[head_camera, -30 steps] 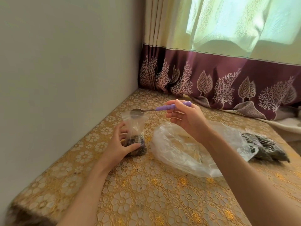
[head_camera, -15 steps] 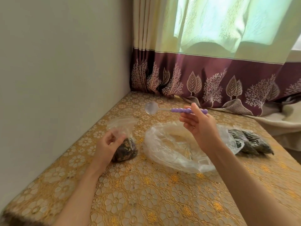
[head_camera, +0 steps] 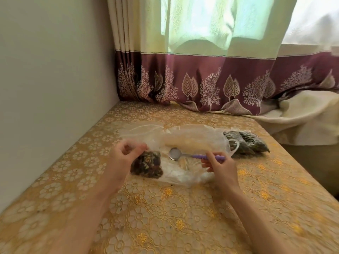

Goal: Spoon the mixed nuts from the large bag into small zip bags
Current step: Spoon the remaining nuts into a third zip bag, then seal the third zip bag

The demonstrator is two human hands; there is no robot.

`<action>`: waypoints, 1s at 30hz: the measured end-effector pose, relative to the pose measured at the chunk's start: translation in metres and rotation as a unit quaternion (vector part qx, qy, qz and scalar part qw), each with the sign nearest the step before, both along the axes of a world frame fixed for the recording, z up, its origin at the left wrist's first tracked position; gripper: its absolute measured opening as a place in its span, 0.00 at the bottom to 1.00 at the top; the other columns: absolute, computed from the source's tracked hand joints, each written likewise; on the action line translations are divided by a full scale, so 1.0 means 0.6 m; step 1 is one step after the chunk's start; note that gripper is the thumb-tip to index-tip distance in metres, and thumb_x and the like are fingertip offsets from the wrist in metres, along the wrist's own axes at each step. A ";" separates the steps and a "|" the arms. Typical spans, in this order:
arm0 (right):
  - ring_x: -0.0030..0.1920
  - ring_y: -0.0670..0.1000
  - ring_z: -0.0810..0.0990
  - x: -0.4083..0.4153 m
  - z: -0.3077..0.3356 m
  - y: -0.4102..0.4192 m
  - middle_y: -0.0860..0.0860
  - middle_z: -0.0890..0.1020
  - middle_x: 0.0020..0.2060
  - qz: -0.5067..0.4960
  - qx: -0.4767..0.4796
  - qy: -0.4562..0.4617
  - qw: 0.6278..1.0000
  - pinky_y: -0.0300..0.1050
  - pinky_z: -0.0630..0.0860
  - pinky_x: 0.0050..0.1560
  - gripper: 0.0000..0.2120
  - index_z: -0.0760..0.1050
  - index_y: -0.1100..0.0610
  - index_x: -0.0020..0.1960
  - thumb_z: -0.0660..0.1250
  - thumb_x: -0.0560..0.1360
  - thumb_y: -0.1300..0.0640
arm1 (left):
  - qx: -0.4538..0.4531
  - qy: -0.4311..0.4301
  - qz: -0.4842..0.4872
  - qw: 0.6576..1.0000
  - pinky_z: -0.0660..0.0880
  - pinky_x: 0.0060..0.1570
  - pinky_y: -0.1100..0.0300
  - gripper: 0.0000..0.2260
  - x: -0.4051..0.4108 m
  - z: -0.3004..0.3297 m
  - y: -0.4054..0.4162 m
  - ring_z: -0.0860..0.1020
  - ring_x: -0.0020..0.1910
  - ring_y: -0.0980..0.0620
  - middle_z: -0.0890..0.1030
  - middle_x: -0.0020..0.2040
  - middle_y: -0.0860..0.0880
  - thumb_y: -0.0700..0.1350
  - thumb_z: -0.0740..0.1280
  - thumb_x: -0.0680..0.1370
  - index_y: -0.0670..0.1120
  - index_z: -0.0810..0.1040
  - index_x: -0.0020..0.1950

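Observation:
A small zip bag [head_camera: 147,165] partly filled with dark mixed nuts lies on the table, its clear top stretching back. My left hand [head_camera: 124,156] pinches that bag just above the nuts. The large clear bag [head_camera: 194,142] lies crumpled to its right and looks almost empty. My right hand [head_camera: 219,166] holds a spoon [head_camera: 185,155] by its purple beaded handle. The metal bowl of the spoon is empty and hangs low over the large bag.
Filled small bags of nuts [head_camera: 245,143] lie at the right behind the large bag. The table [head_camera: 165,217] has a gold floral cloth. A wall [head_camera: 45,107] runs along the left, a curtain [head_camera: 201,79] hangs at the back.
The spoon left the small bag's mouth, rose, then came down low over the large bag. My left hand laid the small bag down from upright, closer to the large bag.

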State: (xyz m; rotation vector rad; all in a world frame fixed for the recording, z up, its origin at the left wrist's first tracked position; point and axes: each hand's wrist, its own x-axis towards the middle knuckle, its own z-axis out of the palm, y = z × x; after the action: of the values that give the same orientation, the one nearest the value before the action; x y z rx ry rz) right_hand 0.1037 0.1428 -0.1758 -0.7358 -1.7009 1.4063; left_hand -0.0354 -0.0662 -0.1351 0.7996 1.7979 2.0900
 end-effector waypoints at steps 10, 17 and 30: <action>0.47 0.51 0.78 -0.005 -0.022 0.003 0.53 0.83 0.43 -0.044 0.215 -0.169 0.961 0.49 0.74 0.53 0.10 0.82 0.59 0.46 0.65 0.78 0.55 | -0.099 0.030 -0.039 0.994 0.75 0.38 0.65 0.15 0.051 -0.038 0.127 0.78 0.38 0.57 0.78 0.37 0.48 0.55 0.72 0.65 0.44 0.73 0.37; 0.43 0.38 0.78 0.015 0.001 -0.043 0.42 0.78 0.42 0.086 0.172 -0.070 0.979 0.25 0.73 0.42 0.20 0.74 0.53 0.58 0.63 0.73 0.42 | -0.064 0.048 -0.081 0.993 0.81 0.46 0.52 0.28 0.050 -0.045 0.117 0.83 0.46 0.51 0.84 0.45 0.49 0.67 0.68 0.63 0.46 0.78 0.51; 0.39 0.35 0.79 0.014 0.000 -0.048 0.39 0.82 0.41 0.281 0.095 -0.101 0.950 0.29 0.73 0.39 0.12 0.77 0.47 0.54 0.73 0.71 0.54 | 0.067 0.078 0.047 0.994 0.78 0.31 0.62 0.10 0.049 -0.008 0.099 0.82 0.31 0.48 0.84 0.35 0.47 0.48 0.64 0.73 0.43 0.80 0.42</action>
State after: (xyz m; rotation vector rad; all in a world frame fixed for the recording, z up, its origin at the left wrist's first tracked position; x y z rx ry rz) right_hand 0.1121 0.1140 -0.1759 -0.2986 -2.2942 1.5394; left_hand -0.0060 -0.0069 -0.1400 0.9535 1.8218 2.2862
